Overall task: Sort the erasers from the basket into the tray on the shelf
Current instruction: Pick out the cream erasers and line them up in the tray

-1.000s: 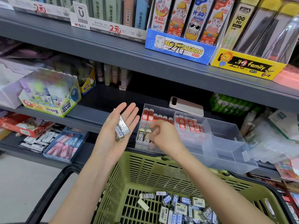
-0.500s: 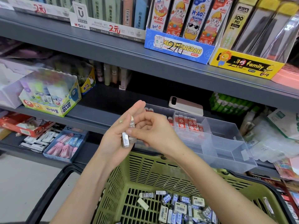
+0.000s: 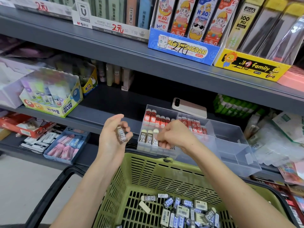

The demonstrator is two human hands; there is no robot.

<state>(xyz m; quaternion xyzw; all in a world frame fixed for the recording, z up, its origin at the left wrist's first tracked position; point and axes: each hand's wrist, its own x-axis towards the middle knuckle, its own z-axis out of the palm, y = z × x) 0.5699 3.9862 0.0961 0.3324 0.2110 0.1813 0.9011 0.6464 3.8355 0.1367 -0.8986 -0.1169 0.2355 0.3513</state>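
The left hand (image 3: pixel 113 140) curls round a spare 2B eraser (image 3: pixel 122 135) just left of the tray (image 3: pixel 230 145) on the shelf (image 3: pixel 92 117), while the right hand (image 3: pixel 175 137) pinches a second eraser (image 3: pixel 155 139) in the front 2B row, best seated upright, label forward, snug against its neighbours, above the basket (image 3: pixel 148 163).

Two arms in shot, both bare. Left hand (image 3: pixel 113 139) and left forearm (image 3: pixel 88 186): uncovered down to the near frame edge. Right hand (image 3: pixel 176 137) and right forearm (image 3: pixel 230 186): same, uncovered to the near-right edge. Nails too small to tell.
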